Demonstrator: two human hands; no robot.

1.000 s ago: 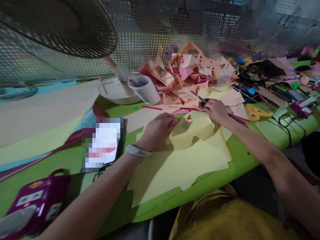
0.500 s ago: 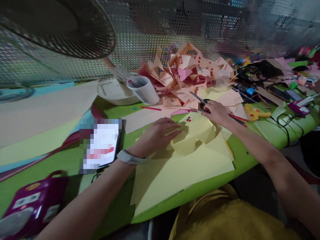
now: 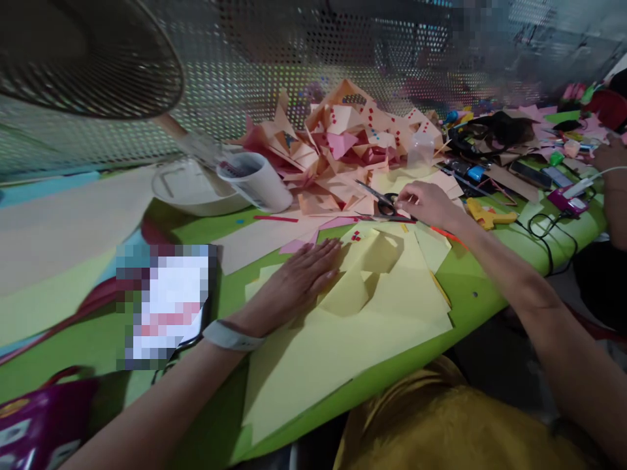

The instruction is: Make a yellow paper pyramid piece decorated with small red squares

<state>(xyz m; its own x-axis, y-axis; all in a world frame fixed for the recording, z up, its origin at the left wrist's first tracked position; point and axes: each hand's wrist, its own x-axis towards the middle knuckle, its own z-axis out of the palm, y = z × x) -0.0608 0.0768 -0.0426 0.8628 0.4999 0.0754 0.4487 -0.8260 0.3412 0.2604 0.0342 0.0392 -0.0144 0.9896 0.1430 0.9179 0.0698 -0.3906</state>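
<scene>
My left hand [image 3: 306,274], with a pale band on its wrist, lies flat with fingers stretched out on pale yellow paper. Beside its fingertips is a folded piece of yellow paper [image 3: 350,287] with small red diamonds near its top. Larger yellow sheets [image 3: 304,372] lie underneath. My right hand [image 3: 426,203] is beyond the folded paper, thumb and fingers drawn together just right of the black-handled scissors [image 3: 386,206]. Whatever its fingertips pinch, if anything, is too small to make out. The scissors lie on paper scraps, blades pointing up-left.
Behind are a heap of folded peach paper [image 3: 343,140], a white cup [image 3: 257,183] and a basin [image 3: 196,196]. A fan [image 3: 93,65] overhangs the left, above a phone [image 3: 169,307]. A yellow glue gun [image 3: 490,214] lies right; another person's arm [image 3: 614,183] shows at the edge.
My right hand has shifted right, off the scissors' handles, which stay in place. My left hand has flattened onto the paper. The view has turned slightly right.
</scene>
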